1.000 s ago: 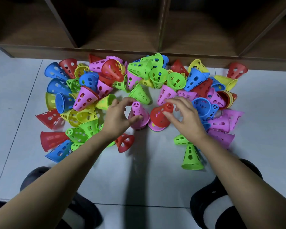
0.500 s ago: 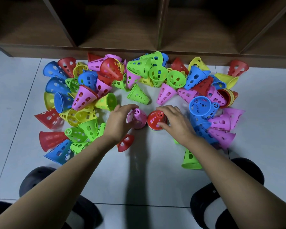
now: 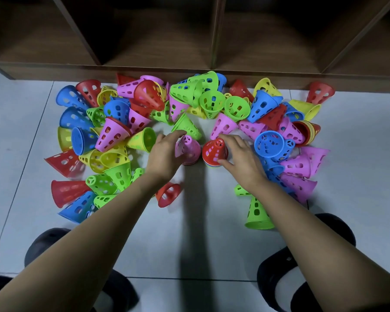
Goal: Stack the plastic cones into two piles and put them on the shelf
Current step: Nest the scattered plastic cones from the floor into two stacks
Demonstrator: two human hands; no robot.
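The left hand (image 3: 164,157) curls its fingers round a pink cone (image 3: 189,149) that stands upright on the floor (image 3: 20,131). Just beside it at 3 o'clock, the right hand (image 3: 240,157) pinches an upright red cone (image 3: 213,150) between forefinger and thumb. Loose cones (image 3: 266,144) lie scattered around them from 9 through 12 to 3 o'clock. The shelf (image 3: 158,70) stands at 12 o'clock.
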